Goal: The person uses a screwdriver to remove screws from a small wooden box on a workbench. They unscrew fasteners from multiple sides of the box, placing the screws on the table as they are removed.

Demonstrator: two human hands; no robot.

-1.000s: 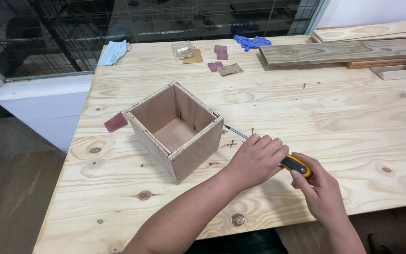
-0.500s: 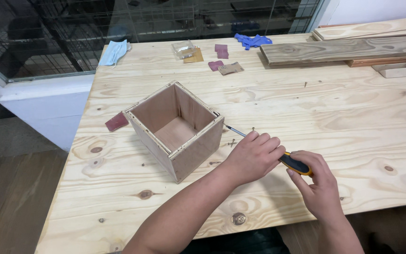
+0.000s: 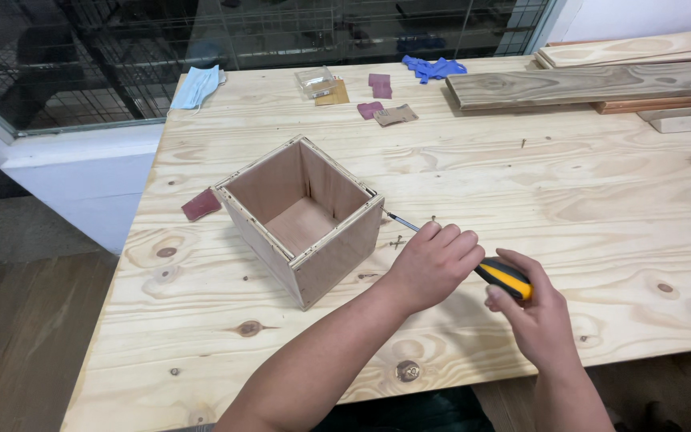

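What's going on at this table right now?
A person is working on an open plywood box on a pine table. The right hand grips the yellow and black handle of a screwdriver, and the left hand closes over its shaft, with the tip aimed at the box's near right corner. A few small screws lie by the tip. Sandpaper pieces, a face mask and planks lie farther off.

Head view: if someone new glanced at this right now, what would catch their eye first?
Probably the open plywood box standing at an angle left of centre on the pine workbench. Next, the yellow-and-black screwdriver, its tip pointing at the box's right side: the left hand covers the shaft, the right hand grips the handle. Sandpaper scraps, a blue face mask and stacked planks line the far edge.
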